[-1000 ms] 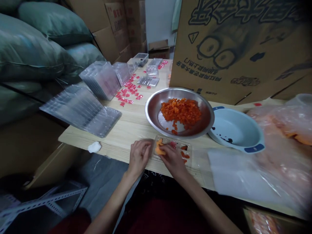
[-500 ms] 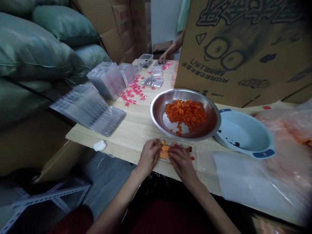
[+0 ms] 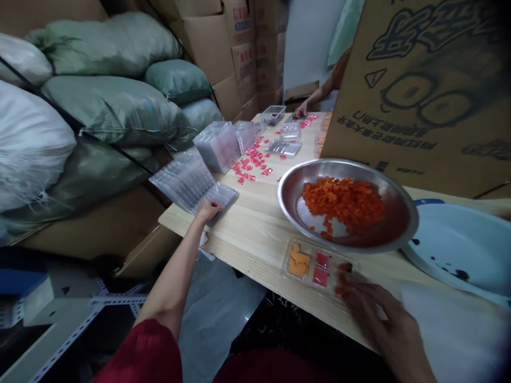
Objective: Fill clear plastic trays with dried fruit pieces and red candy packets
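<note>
My left hand (image 3: pixel 209 211) is at the stack of clear plastic trays (image 3: pixel 225 199) on the table's left end, its fingers closed at the edge of the top one. Before me lies a filled clear tray (image 3: pixel 311 272). In its left compartment are orange slices (image 3: pixel 298 260), in the middle two red sachets (image 3: pixel 320 275), and in the right one dark and orange-red pieces (image 3: pixel 345 267). My right hand (image 3: pixel 385 314), smeared by motion, is at this tray's right end; its grip is unclear. Behind the tray, a steel bowl (image 3: pixel 287 205) contains orange-red diced pieces (image 3: pixel 343 202).
A light blue basin (image 3: pixel 479 239) stands at the right beside a big cardboard box (image 3: pixel 399 133). Red sachets (image 3: pixel 255 159) lie scattered near upright tray stacks (image 3: pixel 217 146). Another person's hand (image 3: pixel 300 110) works at the far end. Stuffed sacks (image 3: pixel 115 106) are piled left.
My left hand has left the orange slices and reached left to the tray stack. My right hand has shifted to the filled tray's right end. The view has turned left.
</note>
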A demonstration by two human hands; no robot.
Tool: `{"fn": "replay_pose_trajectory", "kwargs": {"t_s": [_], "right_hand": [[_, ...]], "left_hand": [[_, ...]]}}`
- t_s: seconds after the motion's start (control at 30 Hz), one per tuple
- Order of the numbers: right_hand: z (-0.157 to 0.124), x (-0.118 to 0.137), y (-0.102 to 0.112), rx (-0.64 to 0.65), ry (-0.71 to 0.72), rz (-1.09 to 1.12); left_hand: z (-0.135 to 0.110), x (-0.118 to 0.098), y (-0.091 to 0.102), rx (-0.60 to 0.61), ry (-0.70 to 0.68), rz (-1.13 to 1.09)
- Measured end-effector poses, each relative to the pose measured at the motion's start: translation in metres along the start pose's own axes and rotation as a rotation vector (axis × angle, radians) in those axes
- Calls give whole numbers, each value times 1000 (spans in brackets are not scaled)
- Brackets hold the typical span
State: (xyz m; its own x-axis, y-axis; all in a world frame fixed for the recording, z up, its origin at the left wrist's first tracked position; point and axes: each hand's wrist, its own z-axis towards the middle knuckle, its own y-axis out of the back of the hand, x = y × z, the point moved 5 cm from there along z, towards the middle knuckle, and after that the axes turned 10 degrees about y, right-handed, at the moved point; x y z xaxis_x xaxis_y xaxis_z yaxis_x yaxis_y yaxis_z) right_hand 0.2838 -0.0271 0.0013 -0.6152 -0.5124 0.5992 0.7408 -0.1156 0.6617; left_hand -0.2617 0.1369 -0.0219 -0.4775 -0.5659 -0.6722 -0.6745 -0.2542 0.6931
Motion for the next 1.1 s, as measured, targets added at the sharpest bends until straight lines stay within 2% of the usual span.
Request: {"fn": "replay_pose_trajectory", "kwargs": {"t_s": [0.2, 0.3, 0.43, 0.5, 0.57, 0.63, 0.67, 0.7, 0.73, 0.77, 0.87, 0.93, 1.0, 1.03, 1.1], "right_hand": [[-7, -5, 1, 65, -175, 49], [-4, -2, -2, 72, -209, 65], [0, 6, -2, 39, -192, 46], [0, 10, 0, 31, -168, 31], [0, 15, 2, 24, -152, 42], [4, 23, 5, -10, -142, 71], [7, 28, 6, -20, -140, 88], [12, 36, 7, -32, -129, 106], [17, 45, 8, -36, -110, 123], [24, 56, 8, -34, -85, 143], [39, 91, 7, -11, -10, 227], [40, 104, 2, 55, -35, 322], [31, 103, -6, 140, -140, 447], [24, 98, -9, 153, -215, 503], [9, 78, -11, 79, -362, 574]], "left_hand": [[11, 15, -3, -52, 4, 135], [6, 12, -8, -94, -31, 207], [-15, -3, -13, -189, -100, 264], [-29, -13, -7, -239, -142, 264], [-47, -23, 9, -279, -187, 249], [-74, -34, 30, -296, -234, 224], [-93, -40, 39, -262, -274, 189], [-115, -46, 46, -192, -319, 143], [-140, -53, 50, -66, -376, 67], [-168, -61, 50, 115, -433, -19], [-252, -74, 32, 666, -425, -120], [-293, -78, 12, 962, -382, -115], [-311, -78, -10, 1138, -331, -170], [-310, -77, -21, 1167, -305, -231], [-297, -75, -44, 1141, -280, -348]]}}
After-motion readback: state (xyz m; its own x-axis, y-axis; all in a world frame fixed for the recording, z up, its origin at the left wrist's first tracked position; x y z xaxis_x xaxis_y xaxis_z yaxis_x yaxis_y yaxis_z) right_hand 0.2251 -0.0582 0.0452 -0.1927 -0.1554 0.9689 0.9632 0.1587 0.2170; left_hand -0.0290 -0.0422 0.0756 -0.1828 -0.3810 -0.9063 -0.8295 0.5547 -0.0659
